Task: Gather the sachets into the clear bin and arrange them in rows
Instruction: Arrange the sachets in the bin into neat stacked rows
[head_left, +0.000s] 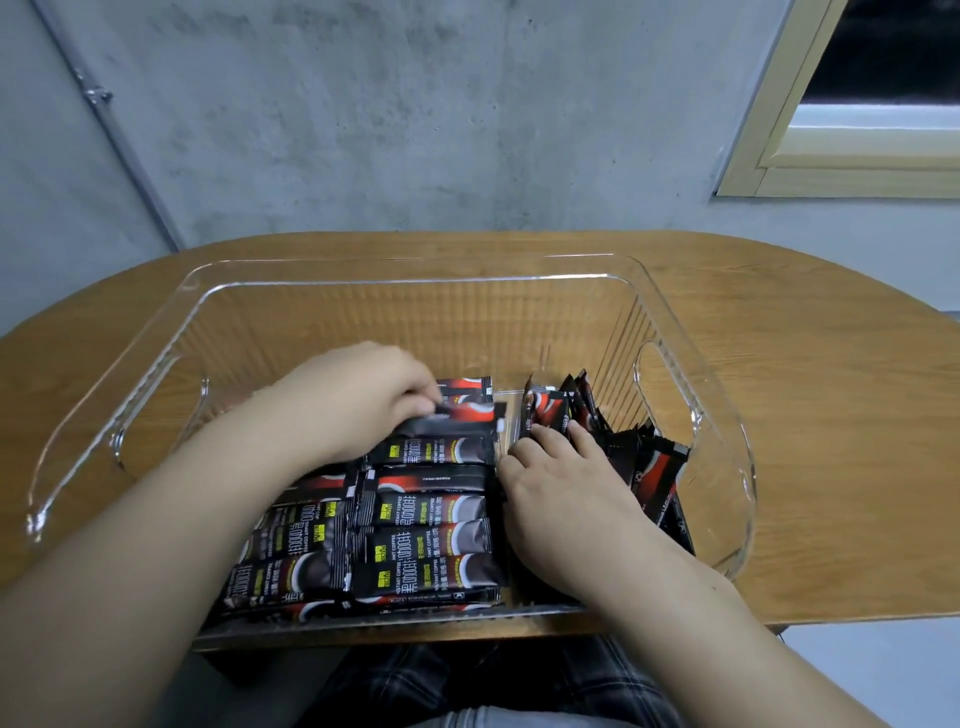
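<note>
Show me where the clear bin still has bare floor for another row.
Bare floor runs along the far wall of the clear plastic bin, beyond the flat black sachet rows. Crowded: right end, loose sachets heaped under the right hand.

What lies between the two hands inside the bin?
Head view: flat rows of sachets fill the stretch between the left hand and right hand.

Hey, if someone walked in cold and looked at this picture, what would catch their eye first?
The big clear bin on the wooden table, with black-and-red sachets lying in rows across its near left half. Both hands are inside it: the left hand pinches a sachet at the far end of the rows, and the right hand rests on a looser pile at the right.
</note>
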